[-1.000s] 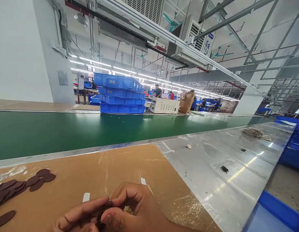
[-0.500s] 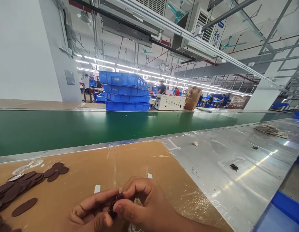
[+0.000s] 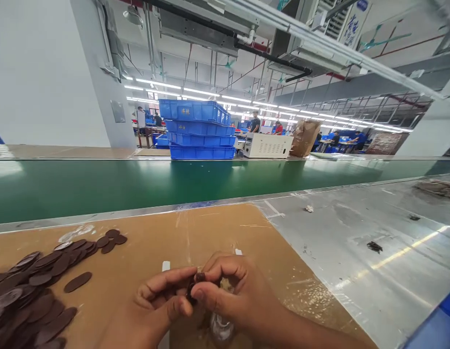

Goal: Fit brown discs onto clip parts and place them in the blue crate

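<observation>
Between the fingertips of both hands is a small dark brown piece (image 3: 191,291), mostly covered by the fingers, so its kind does not show. My left hand (image 3: 155,300) pinches it from the left with thumb and fingers. From the other side my right hand (image 3: 235,291) grips it between thumb and forefinger. Behind and below the right hand stands a small clear container (image 3: 222,329), partly hidden. On the left of the brown board (image 3: 137,247) lies a heap of flat dark brown oval pieces (image 3: 46,286), and one single oval (image 3: 78,282) rests apart, nearer my left hand.
A green conveyor belt (image 3: 101,189) runs across beyond the board. Stacked blue crates (image 3: 201,140) and a cream metal box (image 3: 268,146) stand behind it. To the right is a metal tabletop (image 3: 341,232) with dark scraps (image 3: 374,247) and a cloth (image 3: 437,188). People work in the background.
The view has turned left, so the scene sits further right and more of the oval heap shows. Both hands keep their grip on the small dark piece; the clear container is more visible.
</observation>
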Demonstrator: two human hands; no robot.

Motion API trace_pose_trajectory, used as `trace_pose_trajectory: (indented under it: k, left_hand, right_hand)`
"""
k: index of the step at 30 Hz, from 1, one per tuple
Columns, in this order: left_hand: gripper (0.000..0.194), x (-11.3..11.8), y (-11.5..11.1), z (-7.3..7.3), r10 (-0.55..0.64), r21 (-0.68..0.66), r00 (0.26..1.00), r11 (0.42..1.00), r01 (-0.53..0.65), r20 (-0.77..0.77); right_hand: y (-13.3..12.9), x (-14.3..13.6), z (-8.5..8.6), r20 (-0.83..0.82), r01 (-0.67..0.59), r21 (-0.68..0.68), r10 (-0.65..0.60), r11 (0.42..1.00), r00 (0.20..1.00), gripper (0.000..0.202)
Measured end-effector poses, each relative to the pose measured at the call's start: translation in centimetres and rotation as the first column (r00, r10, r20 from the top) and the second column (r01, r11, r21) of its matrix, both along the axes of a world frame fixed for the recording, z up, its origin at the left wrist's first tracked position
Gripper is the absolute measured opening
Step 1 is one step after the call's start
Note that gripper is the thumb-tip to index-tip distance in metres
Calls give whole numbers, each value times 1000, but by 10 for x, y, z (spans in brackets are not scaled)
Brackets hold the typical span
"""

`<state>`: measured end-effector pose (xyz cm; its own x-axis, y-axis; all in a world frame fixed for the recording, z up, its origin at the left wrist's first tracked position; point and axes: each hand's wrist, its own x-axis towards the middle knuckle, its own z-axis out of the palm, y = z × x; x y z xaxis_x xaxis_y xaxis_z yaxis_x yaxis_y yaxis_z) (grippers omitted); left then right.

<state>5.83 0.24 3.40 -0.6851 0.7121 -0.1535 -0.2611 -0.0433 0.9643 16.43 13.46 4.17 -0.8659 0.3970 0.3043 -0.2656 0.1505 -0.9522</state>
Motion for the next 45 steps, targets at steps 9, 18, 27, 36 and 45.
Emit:
trace_pose_trajectory:
  k: [9,18,27,36,45]
  left_hand:
    - [27,4,-3,7,-120,113,993,986,119,-1]
    - [27,0,-1,-3,-138,138,990,980,141,-27]
    - [30,4,0,9,-107,124,994,987,103,25]
    - [29,5,-1,10,-116,119,993,987,112,32]
    - [28,3,-5,5,-187,108,982,977,186,-5]
  right_hand:
    - [2,4,1,96,-53,12,51,999,994,25]
    - [3,4,2,128,-56,1,55,998,990,26]
    - [4,4,0,114,-60,8,59,998,992,25]
    - [2,4,0,112,-34,11,32,999,993,28]
    - [6,9,8,92,-44,119,34,992,995,20]
